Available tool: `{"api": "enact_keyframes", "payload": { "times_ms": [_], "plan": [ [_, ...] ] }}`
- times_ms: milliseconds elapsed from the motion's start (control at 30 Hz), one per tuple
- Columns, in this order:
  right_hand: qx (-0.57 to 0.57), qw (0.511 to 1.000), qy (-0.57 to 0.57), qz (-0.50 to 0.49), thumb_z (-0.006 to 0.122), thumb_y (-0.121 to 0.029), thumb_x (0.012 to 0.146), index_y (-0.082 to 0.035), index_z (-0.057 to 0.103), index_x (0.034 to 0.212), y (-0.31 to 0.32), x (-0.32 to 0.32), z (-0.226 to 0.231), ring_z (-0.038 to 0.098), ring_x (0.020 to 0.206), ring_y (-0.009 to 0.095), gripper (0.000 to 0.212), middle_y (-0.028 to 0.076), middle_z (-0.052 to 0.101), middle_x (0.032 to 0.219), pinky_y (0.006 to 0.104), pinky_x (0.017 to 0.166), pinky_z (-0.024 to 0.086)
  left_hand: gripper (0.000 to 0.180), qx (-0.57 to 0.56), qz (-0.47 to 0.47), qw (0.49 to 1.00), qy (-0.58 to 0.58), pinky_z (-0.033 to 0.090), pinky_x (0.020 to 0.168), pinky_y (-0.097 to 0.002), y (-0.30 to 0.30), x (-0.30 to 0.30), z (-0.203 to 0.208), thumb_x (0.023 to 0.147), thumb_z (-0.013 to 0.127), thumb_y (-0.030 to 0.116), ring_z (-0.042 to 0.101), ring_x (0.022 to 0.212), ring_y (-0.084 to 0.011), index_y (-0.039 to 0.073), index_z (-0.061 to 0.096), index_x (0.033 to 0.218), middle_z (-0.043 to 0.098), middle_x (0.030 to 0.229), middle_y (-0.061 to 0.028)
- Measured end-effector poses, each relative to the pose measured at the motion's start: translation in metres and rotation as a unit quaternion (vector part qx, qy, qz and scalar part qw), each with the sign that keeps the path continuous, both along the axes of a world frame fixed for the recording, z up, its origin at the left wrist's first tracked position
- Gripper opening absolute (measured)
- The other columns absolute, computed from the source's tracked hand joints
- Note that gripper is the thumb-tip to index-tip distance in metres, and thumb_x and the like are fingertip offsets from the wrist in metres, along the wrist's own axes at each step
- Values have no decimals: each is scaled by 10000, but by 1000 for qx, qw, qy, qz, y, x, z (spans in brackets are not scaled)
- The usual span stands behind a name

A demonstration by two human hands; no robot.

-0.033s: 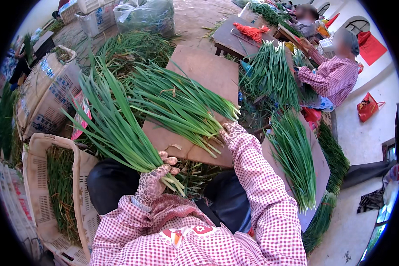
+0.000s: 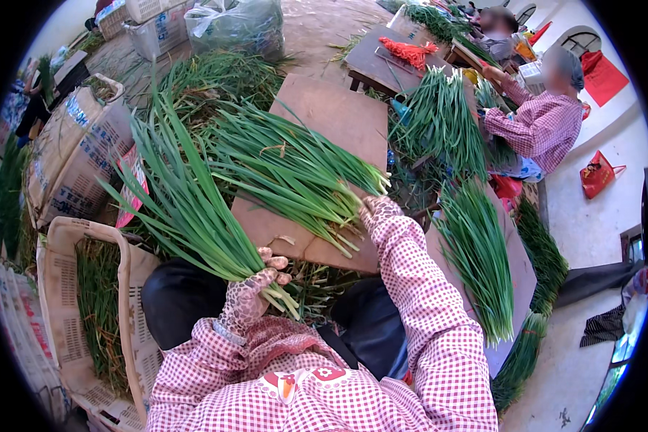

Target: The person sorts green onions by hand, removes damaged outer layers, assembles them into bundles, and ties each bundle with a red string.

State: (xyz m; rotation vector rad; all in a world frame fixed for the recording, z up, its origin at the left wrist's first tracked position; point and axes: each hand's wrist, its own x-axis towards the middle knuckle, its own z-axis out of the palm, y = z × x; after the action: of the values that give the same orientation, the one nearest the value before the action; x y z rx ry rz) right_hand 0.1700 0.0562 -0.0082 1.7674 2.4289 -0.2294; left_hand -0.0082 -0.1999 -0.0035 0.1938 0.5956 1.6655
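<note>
My left hand (image 2: 250,295), in a patterned glove, is closed round the pale stem ends of a bunch of green chives (image 2: 194,209). The long leaves fan up and to the left. My right hand (image 2: 380,210), gloved alike, pinches stalks at the stem end of a loose chive pile (image 2: 288,169). That pile lies across a brown board (image 2: 327,101) in front of me, its stems pointing right and toward me. Some of the right fingertips are hidden among the stalks.
Right of me, chives (image 2: 475,252) lie on another board. A plastic basket (image 2: 126,288) holding greens stands at my left, near a larger woven basket (image 2: 79,155). Loose leaves (image 2: 216,79) heap beyond the board. A person in a checked shirt (image 2: 536,126) sits at the far right.
The leaf tips of the bunch in my left hand have shifted slightly. My right hand has moved a little to the right, still at the pile's stem ends.
</note>
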Motion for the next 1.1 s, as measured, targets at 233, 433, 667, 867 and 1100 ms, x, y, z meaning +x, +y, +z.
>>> {"api": "enact_keyframes", "payload": {
  "times_ms": [233,433,667,867,1100],
  "plan": [
    [202,918,340,34,457,-224,920,-61,579,1074,-22,31,77,593,870,275,255,115,610,968,367,790,480,299,-12,42,997,71,448,760,-310,2,-7,0,795,572,-43,537,925,-166,99,546,1058,563,1022,-38],
    [-188,965,170,-63,465,-362,874,-64,585,923,-13,76,26,586,584,232,326,61,615,732,368,509,466,258,-92,24,995,-16,464,657,-312,7,11,20,829,569,11,564,703,-159,83,506,1069,600,890,-87],
    [-467,629,570,-246,575,-184,853,-26,568,877,-150,11,21,456,481,109,160,42,531,645,235,409,362,281,-203,-8,979,0,493,668,-319,-19,48,-19,825,592,13,582,758,-157,67,478,1076,591,898,-72],
    [-452,791,392,-130,623,-225,847,-19,549,962,-210,-4,-8,556,565,108,248,61,608,745,227,468,430,262,-216,-68,973,-46,516,705,-381,-44,43,-34,867,545,68,589,800,-210,86,496,1124,585,918,-92],
    [-392,768,480,161,636,-345,820,-26,591,946,-218,-9,3,596,656,168,346,95,630,742,299,596,485,271,-227,-89,970,15,504,680,-298,-45,27,-23,841,523,36,593,764,-189,-7,506,1108,607,955,-122]
  ]
}}
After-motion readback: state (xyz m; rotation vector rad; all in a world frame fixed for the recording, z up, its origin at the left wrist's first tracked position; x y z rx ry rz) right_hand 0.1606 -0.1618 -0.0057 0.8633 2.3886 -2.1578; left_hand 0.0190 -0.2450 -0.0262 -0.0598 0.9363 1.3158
